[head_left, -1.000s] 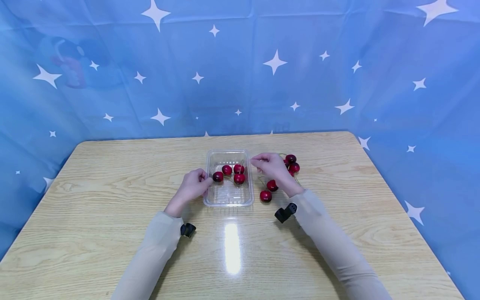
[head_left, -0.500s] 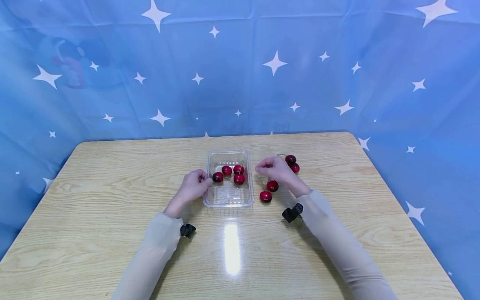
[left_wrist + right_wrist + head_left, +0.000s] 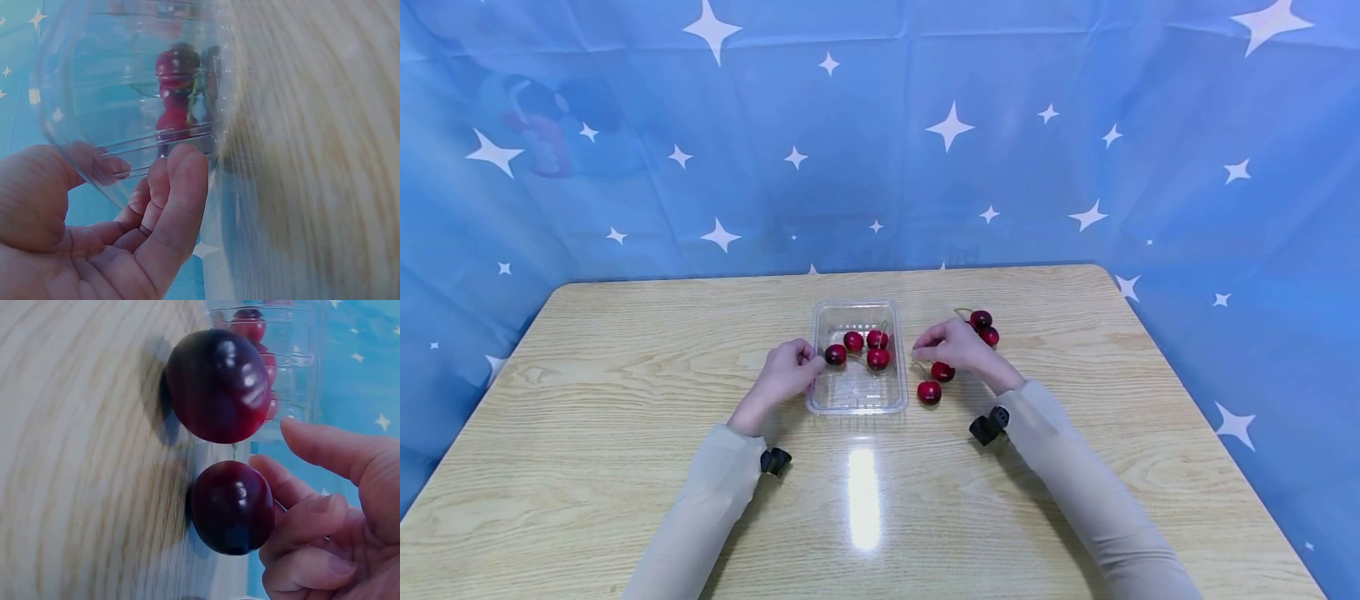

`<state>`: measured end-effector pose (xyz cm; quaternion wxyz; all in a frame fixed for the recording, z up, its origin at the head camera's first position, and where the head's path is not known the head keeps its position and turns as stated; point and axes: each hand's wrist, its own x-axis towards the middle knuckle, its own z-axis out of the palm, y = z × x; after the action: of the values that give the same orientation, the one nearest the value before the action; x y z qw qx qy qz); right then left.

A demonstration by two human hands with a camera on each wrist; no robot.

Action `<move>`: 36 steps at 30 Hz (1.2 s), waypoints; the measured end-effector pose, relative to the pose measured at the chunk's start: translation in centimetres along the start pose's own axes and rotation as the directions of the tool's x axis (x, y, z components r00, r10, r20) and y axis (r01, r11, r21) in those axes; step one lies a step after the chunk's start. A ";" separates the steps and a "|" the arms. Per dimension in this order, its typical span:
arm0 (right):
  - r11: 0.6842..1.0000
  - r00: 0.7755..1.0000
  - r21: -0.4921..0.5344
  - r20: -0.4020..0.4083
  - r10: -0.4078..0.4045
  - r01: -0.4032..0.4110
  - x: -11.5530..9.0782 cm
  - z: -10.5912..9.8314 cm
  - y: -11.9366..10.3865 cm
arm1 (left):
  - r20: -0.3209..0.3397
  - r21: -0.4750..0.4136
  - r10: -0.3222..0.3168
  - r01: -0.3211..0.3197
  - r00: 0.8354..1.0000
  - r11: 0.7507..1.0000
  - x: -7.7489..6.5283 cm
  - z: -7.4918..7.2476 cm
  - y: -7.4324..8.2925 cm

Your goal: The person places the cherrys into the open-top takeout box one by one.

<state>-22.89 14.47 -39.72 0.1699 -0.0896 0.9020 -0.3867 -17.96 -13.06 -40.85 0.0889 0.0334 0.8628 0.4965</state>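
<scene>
In the head view my left hand (image 3: 787, 369) holds the left wall of a clear plastic container (image 3: 857, 396). The left wrist view has the thumb and curled fingers (image 3: 184, 194) on either side of that wall. Several red cherries (image 3: 877, 359) lie inside. To the container's right is my right hand (image 3: 957, 345), its fingertips low beside the stems of two dark red cherries (image 3: 929, 392) on the table. In the right wrist view the thumb (image 3: 331, 447) and index finger stand apart, close to a green stem (image 3: 234, 451) behind the nearer cherry (image 3: 232, 507).
More cherries (image 3: 988, 336) with stems lie behind the right hand, partly covered by it. The wooden table (image 3: 625, 400) ends at a blue curtain (image 3: 880, 167) with white stars. Each sleeve carries a small black wrist camera (image 3: 989, 426).
My right hand has drawn back slightly from the container and its fingertips have dropped toward the two near cherries, which have shifted slightly left. My left hand keeps its place on the container.
</scene>
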 end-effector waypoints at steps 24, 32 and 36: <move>0.990 0.991 -0.136 0.134 -0.021 0.039 0.4 -0.3 -0.1 | 0.008 -0.001 0.015 -0.015 1.000 1.000 0.0 -0.1 -0.1; 0.989 0.993 -0.141 0.113 -0.037 0.053 0.0 -0.8 0.5 | 0.004 0.002 0.013 -0.013 1.000 1.000 0.0 -0.1 -0.1; 0.988 0.992 -0.136 0.116 -0.055 0.070 -0.3 -1.2 1.0 | 0.003 -0.002 0.009 -0.009 1.000 1.000 0.1 0.0 -0.1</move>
<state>-23.06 16.09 -39.60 0.2014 -0.1511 0.9127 -0.3220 -18.03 -13.16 -40.95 0.0881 0.0383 0.8620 0.4977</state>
